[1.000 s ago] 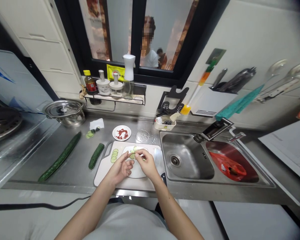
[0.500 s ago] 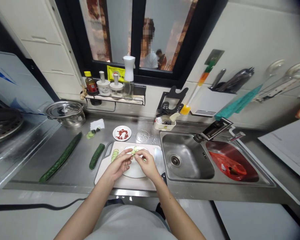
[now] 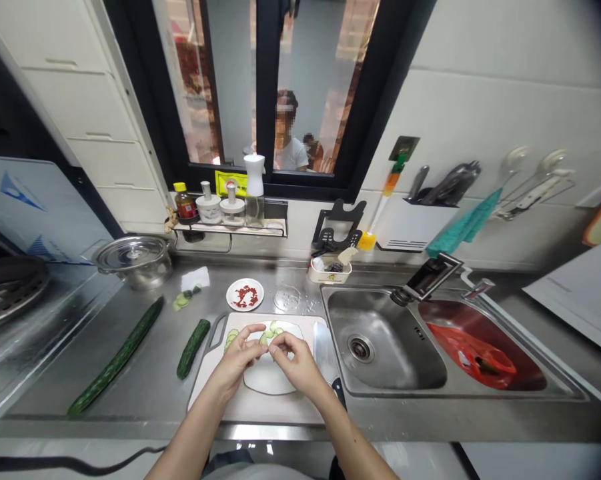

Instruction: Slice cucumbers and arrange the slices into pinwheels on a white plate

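My left hand (image 3: 239,363) and my right hand (image 3: 294,360) meet over a white plate (image 3: 270,383), fingertips pinched close together. A thin cucumber slice (image 3: 265,339) shows at the fingertips of both; the fingers partly hide it. Pale green cucumber slices (image 3: 275,327) lie at the plate's far side. Beneath the plate is a light cutting board (image 3: 213,373) with a grey handle. More slices overlap on the board's left, partly behind my left hand. A knife (image 3: 323,347) rests along its right side, black handle towards me.
Left of the board lie a cut cucumber (image 3: 193,348) and a long cucumber (image 3: 117,360). A small plate of red pieces (image 3: 245,295) sits behind the board. The double sink (image 3: 385,340) is at right, a lidded pot (image 3: 135,261) at back left. Beyond the window is a person (image 3: 290,150).
The view has tilted upward, so the counter sits lower in the picture. My hands remain over the plate, and the left fingers have closed towards the right fingertips.
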Demonstrator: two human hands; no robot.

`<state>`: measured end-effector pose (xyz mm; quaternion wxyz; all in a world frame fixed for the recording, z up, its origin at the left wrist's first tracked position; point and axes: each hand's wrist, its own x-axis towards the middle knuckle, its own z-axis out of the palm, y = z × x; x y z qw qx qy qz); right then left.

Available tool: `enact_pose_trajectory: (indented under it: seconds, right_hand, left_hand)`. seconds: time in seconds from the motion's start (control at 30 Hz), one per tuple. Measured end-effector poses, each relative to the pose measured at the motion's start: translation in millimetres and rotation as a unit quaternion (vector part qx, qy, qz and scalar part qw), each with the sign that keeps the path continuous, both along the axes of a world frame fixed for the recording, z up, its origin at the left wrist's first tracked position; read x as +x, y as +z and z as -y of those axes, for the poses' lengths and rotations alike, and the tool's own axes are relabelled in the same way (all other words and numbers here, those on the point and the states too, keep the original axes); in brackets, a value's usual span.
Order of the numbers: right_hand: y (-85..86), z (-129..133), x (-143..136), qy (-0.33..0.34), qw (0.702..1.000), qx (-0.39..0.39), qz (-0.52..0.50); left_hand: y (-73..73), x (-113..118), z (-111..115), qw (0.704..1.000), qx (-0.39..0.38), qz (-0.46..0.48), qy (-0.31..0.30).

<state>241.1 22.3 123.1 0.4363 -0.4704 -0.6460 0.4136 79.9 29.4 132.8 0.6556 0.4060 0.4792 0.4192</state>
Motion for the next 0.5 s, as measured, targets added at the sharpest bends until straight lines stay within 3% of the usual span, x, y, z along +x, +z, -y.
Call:
enact_pose_trajectory:
  seconds: [0.3, 0.5]
  right_hand:
    - [-7.8, -0.2, 1.3, -0.021, 0.999, -0.04, -0.03]
    - [-20.7, -0.3, -0.8, -0.04, 0.991, -0.093, -0.084]
  left_hand:
    - [-0.4, 7.3, 1.7, 1.0, 0.027, -0.009, 0.006]
    - [-6.0, 13.4, 3.7, 0.993, 0.098, -0.054, 0.029]
